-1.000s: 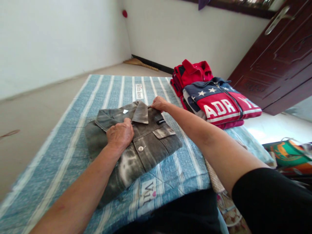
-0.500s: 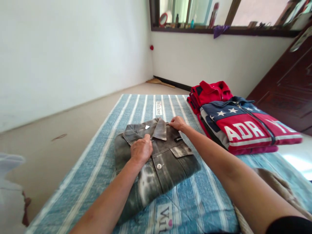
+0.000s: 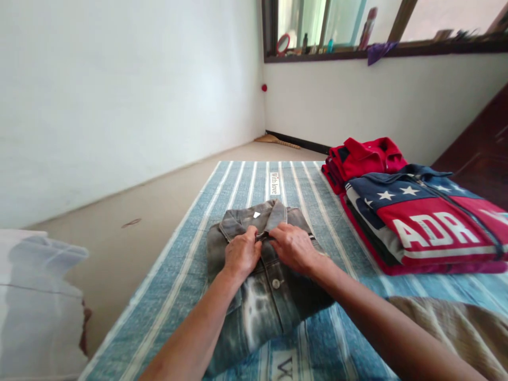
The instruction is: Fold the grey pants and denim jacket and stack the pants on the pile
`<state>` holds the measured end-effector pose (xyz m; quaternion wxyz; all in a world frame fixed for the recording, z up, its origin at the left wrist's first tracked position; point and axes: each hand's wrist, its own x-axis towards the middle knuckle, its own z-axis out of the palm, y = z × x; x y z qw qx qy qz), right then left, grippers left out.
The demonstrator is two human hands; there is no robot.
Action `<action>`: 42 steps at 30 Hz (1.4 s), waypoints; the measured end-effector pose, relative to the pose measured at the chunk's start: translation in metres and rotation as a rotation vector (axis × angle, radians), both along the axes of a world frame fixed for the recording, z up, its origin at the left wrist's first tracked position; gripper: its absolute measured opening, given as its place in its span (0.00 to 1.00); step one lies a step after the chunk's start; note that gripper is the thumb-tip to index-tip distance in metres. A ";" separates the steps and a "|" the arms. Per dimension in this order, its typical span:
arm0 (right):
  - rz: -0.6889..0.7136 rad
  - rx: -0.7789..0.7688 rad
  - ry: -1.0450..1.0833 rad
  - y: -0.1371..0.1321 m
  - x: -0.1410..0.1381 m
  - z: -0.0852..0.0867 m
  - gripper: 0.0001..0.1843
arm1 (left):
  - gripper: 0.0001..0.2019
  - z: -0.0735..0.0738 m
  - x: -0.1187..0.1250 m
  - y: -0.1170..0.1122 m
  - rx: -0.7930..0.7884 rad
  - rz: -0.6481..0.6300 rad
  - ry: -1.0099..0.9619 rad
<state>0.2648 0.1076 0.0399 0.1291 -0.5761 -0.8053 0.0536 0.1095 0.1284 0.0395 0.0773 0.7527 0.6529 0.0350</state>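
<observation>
A grey-green faded denim jacket [image 3: 254, 312] lies folded on the blue striped bed cover [image 3: 186, 233], its collar toward the far side and a metal button showing on the front placket. My left hand [image 3: 243, 253] pinches the front edge just below the collar. Close beside it, my right hand [image 3: 292, 244] grips the opposite front edge under the right collar point. Both hands are closed, with a small gap between them at the neck opening. My right hand and forearm hide the chest pocket area.
On the right stand folded clothes: a red garment [image 3: 369, 159] behind a navy and red zip jacket [image 3: 432, 217]. Brown cloth [image 3: 448, 328] lies at the near right. White translucent material [image 3: 39, 307] is at the left, beside the floor. A broom [image 3: 278, 140] lies by the far wall.
My right hand has moved from the far right side of the collar down and left to the neck opening. My left hand stays at the front edge. The view has shifted left.
</observation>
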 end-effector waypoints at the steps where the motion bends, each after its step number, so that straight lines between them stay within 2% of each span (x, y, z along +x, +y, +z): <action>1: 0.063 0.004 -0.009 -0.006 -0.006 -0.002 0.10 | 0.11 0.001 -0.002 0.000 -0.009 -0.014 0.006; 4: 0.158 0.013 -0.025 -0.017 -0.017 -0.012 0.10 | 0.13 0.003 -0.011 0.002 -0.030 -0.083 -0.001; 7: 0.149 -0.001 -0.006 -0.019 -0.018 -0.019 0.10 | 0.14 0.006 -0.020 0.002 -0.005 -0.171 0.013; 12: 0.166 -0.039 0.074 -0.016 -0.013 -0.022 0.08 | 0.11 0.011 -0.022 -0.001 0.079 -0.252 0.156; 14: 0.173 -0.024 0.096 -0.016 -0.012 -0.023 0.07 | 0.08 0.010 -0.020 0.000 0.122 -0.291 0.187; 17: 0.200 0.034 0.101 -0.019 -0.014 -0.025 0.08 | 0.10 0.006 -0.020 0.006 0.146 -0.334 0.185; 21: 0.268 0.089 0.054 -0.020 -0.017 -0.027 0.12 | 0.13 0.005 -0.021 0.017 0.129 -0.332 0.171; 26: 0.354 0.106 0.005 -0.019 -0.020 -0.028 0.12 | 0.12 0.016 -0.017 0.027 0.073 -0.293 0.156; 29: 0.395 0.077 -0.019 -0.017 -0.022 -0.027 0.13 | 0.12 0.019 -0.014 0.027 0.045 -0.312 0.167; 34: 0.407 -0.006 0.013 -0.015 -0.023 -0.025 0.14 | 0.11 0.004 -0.019 0.014 0.068 -0.385 0.092; 38: 0.401 0.003 0.020 -0.015 -0.024 -0.025 0.15 | 0.10 -0.009 -0.026 0.005 0.153 -0.312 -0.018; 42: 0.408 0.033 0.020 -0.017 -0.024 -0.026 0.15 | 0.06 -0.009 -0.028 0.000 0.151 -0.228 -0.017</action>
